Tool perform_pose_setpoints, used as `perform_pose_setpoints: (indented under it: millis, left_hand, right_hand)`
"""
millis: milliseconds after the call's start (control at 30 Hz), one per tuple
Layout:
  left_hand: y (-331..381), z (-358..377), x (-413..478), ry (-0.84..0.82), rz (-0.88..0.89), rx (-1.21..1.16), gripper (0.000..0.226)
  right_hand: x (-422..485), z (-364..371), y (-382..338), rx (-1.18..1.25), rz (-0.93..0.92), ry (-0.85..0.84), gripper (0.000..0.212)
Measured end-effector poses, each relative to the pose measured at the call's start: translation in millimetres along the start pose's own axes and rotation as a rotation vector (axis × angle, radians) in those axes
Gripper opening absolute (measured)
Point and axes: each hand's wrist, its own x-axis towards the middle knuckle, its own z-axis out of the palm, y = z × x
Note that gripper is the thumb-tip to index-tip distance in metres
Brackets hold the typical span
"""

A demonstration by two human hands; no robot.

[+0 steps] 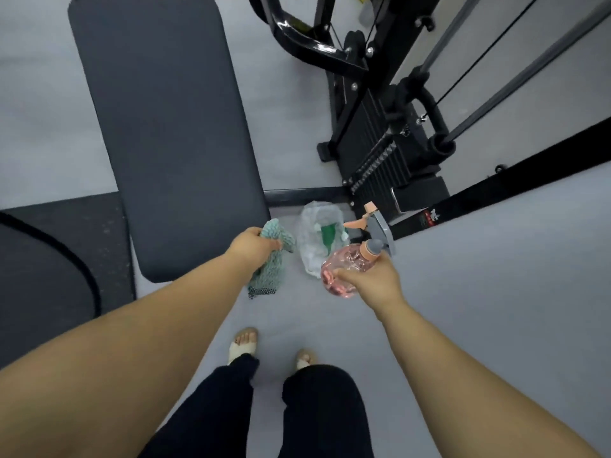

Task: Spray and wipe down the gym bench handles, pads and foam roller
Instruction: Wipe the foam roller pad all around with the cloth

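Note:
A long dark grey bench pad (165,127) runs from the top left toward me, its near end in front of my left arm. My left hand (253,247) grips a teal fluffy cloth (269,269) that hangs down beside the pad's near right corner. My right hand (367,279) holds a clear pink spray bottle (344,267) round its body, tilted, with its grey and peach trigger head (377,229) pointing up and away. No handles or foam roller can be picked out.
A crumpled white plastic bag (319,241) with something green inside lies on the grey floor between my hands. A black cable machine with a weight stack (383,143) stands at the upper right. A dark mat (49,276) lies at left. My feet (244,342) are below.

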Motion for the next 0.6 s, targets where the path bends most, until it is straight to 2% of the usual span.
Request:
perform_pose_setpoints:
  millis: [100, 267, 500, 600]
  left_hand:
    - [-9.6, 11.8, 11.2, 0.016, -0.035, -0.055, 0.037]
    - [-24.8, 48.5, 32.4, -0.058, -0.063, -0.007, 0.03]
    - [-82.8, 113.7, 108.2, 0.09, -0.108, -0.192, 0.031]
    - [-125.6, 133.2, 151.9, 0.094, -0.12, -0.224, 0.032]
  right_hand:
    - [23.6, 4.5, 12.6, -0.033, -0.002, -0.066, 0.039]
    - [73.1, 9.3, 32.6, -0.084, -0.049, -0.192, 0.035]
    - [159.0, 46.6, 81.3, -0.193, -0.167, -0.266, 0.046]
    - [190.4, 90.1, 117.7, -0.186, -0.184, -0.277, 0.037]
